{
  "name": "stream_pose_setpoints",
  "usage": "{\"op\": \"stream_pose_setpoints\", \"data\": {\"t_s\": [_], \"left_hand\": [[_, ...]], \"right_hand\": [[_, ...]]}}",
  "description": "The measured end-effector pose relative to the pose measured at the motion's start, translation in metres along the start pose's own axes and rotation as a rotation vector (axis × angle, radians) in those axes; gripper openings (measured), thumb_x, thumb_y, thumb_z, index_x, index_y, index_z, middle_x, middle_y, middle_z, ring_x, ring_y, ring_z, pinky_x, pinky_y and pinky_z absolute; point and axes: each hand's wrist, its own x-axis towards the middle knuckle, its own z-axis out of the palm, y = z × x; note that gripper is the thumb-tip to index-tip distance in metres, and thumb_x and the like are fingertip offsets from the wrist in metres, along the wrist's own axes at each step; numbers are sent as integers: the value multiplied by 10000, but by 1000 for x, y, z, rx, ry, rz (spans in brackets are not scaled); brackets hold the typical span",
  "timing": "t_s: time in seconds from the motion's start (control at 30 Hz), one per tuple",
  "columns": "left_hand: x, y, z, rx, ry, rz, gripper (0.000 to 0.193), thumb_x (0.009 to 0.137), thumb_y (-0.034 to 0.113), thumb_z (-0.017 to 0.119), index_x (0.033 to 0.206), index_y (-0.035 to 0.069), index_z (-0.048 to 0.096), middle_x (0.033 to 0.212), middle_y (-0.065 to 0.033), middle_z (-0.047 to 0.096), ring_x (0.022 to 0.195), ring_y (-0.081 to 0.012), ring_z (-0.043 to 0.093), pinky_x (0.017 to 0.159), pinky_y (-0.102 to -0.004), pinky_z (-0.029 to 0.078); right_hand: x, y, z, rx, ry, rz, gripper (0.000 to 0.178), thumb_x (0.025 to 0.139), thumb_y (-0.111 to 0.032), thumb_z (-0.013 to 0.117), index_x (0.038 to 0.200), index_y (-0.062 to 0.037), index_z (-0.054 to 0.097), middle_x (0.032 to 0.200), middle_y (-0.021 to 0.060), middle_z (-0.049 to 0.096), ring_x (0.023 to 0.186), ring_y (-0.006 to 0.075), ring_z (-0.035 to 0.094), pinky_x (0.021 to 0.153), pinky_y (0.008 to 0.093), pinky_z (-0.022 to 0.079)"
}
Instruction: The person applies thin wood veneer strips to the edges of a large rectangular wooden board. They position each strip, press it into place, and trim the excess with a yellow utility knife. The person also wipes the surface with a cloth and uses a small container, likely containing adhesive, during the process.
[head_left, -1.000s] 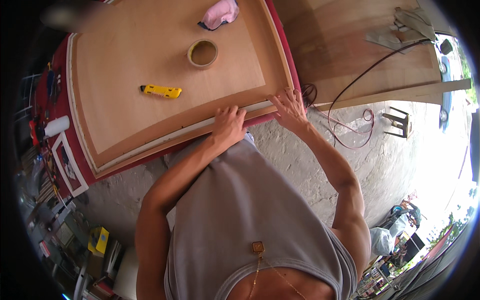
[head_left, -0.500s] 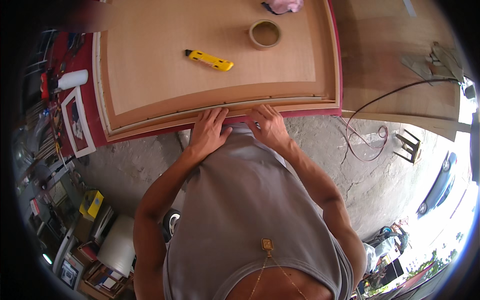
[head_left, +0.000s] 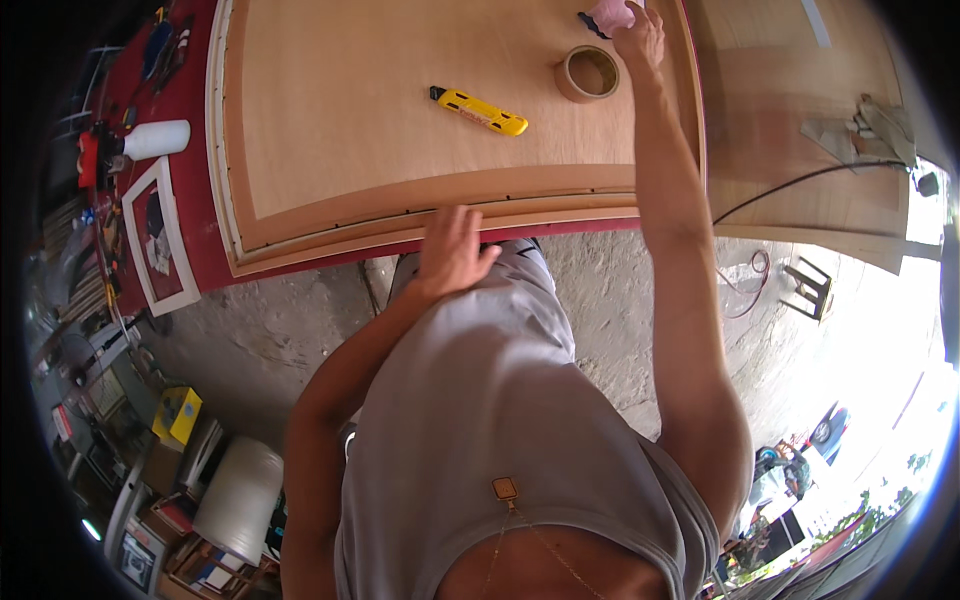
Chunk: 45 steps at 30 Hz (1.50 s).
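Observation:
My left hand [head_left: 455, 255] rests on the near edge of a framed wooden panel [head_left: 400, 150], fingers stretched out and holding nothing. My right arm reaches across to the far right part of the panel. There my right hand [head_left: 641, 40] has its fingers curled at a crumpled pink cloth [head_left: 610, 16], covering its right part. Just left of that hand stands a roll of tape [head_left: 588, 75]. A yellow utility knife [head_left: 480, 111] lies on the panel to the left of the roll.
On the red surface at left are a white bottle [head_left: 157, 139] and a small white frame [head_left: 180, 265]. A wooden board [head_left: 800, 120] extends at right, with a dark hose [head_left: 800, 180] across it. A small stool [head_left: 806, 288] stands on the concrete floor.
My right hand has left the panel's near edge and moved far forward to the pink cloth. My left hand stays at the near edge. The whole view has shifted slightly.

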Motion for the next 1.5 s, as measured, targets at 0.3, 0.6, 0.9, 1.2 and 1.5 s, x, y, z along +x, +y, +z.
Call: {"op": "stream_pose_setpoints", "data": {"t_s": [0.3, 0.6, 0.9, 1.2, 1.5], "left_hand": [[94, 145, 91, 118, -73, 80, 634, 728, 439, 750, 1119, -23, 563, 1103, -169, 514, 1090, -319, 468, 932, -453, 397], [166, 258, 166, 200, -155, 148, 660, 752, 474, 684, 1138, -51, 574, 1101, -176, 528, 1099, -328, 461, 959, -467, 376], [150, 225, 145, -85, -366, -116, 535, 766, 427, 708, 1121, 33, 639, 1169, -239, 585, 1097, -379, 572, 866, -511, 479], [7, 43, 17, 220, 133, -259, 451, 816, 497, 688, 1016, 99, 619, 1054, -97, 576, 1051, -333, 528, 896, -461, 418], [-16, 21, 9, 202, 287, -405, 356, 847, 434, 693, 983, 108, 646, 1049, -66, 600, 1030, -300, 543, 909, -420, 398]], "right_hand": [[52, 15, -10, -123, -258, -571, 345, 730, -37, 661, 1068, -110, 663, 1312, 170, 573, 1271, 356, 494, 1021, 511, 405], [85, 33, -146, 783, -202, -66, 192, 813, -41, 672, 1003, -19, 679, 956, 66, 691, 864, 179, 652, 807, 298, 518], [-9, 14, -209, 694, -1564, -208, 297, 802, -96, 775, 1066, -11, 667, 957, 57, 696, 940, 143, 633, 852, 314, 504], [-140, -50, -135, 800, -1241, -741, 266, 780, -51, 701, 1044, -32, 668, 1000, 158, 665, 916, 356, 647, 788, 413, 526], [-123, 5, -164, 515, -1195, -845, 229, 745, -56, 689, 963, -102, 634, 932, 88, 586, 860, 338, 632, 698, 428, 539]]}}
